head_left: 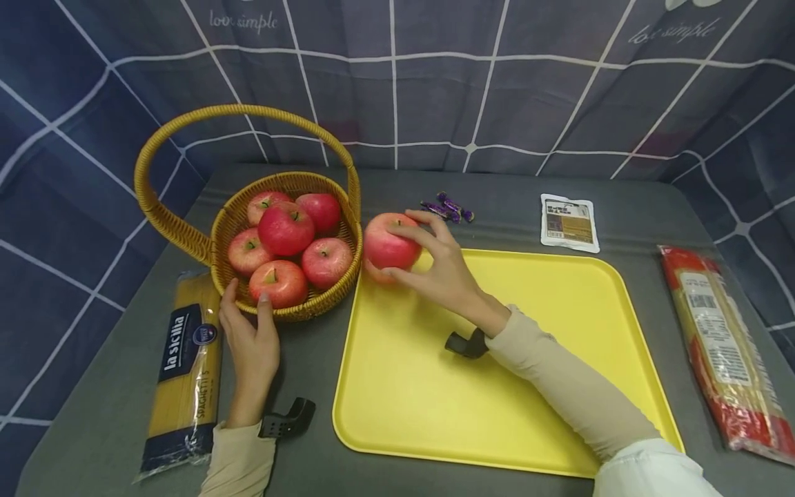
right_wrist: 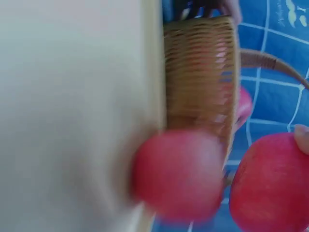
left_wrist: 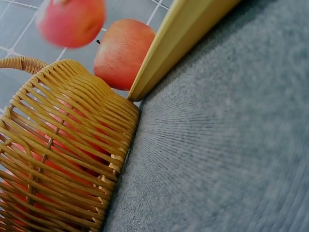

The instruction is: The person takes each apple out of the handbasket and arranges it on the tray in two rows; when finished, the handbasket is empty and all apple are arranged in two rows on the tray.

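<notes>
My right hand (head_left: 444, 269) holds a red apple (head_left: 390, 238) between thumb and fingers, just right of the basket. That apple (right_wrist: 273, 183) also shows in the right wrist view, a fingertip on it. Below it, a second apple (left_wrist: 123, 55) sits at the tray's back left corner, mostly hidden in the head view. My left hand (head_left: 248, 345) rests at the front rim of the wicker basket (head_left: 310, 308), its fingers fairly straight, with one fingertip by a front apple (head_left: 279, 283). Several apples fill the basket. The yellow tray (head_left: 435, 386) lies under my right forearm.
A spaghetti pack (head_left: 183, 366) lies left of my left hand. Purple-wrapped candies (head_left: 450, 207) lie behind the tray, with a white and brown packet (head_left: 568, 222) farther right. A red-ended noodle pack (head_left: 720, 345) lies at the right. The basket's tall handle (head_left: 248, 110) arches upward.
</notes>
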### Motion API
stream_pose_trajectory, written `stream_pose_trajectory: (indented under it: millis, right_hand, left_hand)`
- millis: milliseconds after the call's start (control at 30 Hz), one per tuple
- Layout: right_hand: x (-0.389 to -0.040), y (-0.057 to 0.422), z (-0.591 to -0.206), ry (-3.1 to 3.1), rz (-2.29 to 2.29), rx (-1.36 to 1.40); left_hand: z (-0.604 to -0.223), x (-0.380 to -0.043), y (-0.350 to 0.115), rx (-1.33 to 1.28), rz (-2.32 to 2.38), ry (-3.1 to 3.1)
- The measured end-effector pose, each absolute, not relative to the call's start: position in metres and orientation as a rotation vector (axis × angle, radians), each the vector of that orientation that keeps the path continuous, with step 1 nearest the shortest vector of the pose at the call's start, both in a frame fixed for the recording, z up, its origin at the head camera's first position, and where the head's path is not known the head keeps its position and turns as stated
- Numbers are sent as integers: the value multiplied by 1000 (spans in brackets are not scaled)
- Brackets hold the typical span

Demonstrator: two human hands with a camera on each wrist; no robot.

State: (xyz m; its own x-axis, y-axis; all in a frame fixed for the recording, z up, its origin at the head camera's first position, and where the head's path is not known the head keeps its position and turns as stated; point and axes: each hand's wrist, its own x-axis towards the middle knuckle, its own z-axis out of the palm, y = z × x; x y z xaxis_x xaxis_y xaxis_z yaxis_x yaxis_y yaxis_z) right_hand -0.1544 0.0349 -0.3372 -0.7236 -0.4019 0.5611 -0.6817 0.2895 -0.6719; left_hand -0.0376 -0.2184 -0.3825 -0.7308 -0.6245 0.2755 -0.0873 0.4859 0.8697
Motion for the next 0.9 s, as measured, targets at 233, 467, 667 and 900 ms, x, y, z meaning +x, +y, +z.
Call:
stream_pose_trajectory:
  millis: [233,467,667,900]
  right_hand:
    - [-151,90,-360,-2419,1293,834]
    - [-158,114,-379,-2563,1202,746]
    - [-161,117,-384,-2603,1189,784]
    - [-155,115,-379,-2615,1120,805]
  left_hand:
    - [-382,-37,-219,584,-1209,-2171]
    - [-383,-36,-219,584,-1204,-2173]
    - [-383,-37,-219,585,-1205,-2170]
    - [-383,-37,-220,593,-1208,-2177]
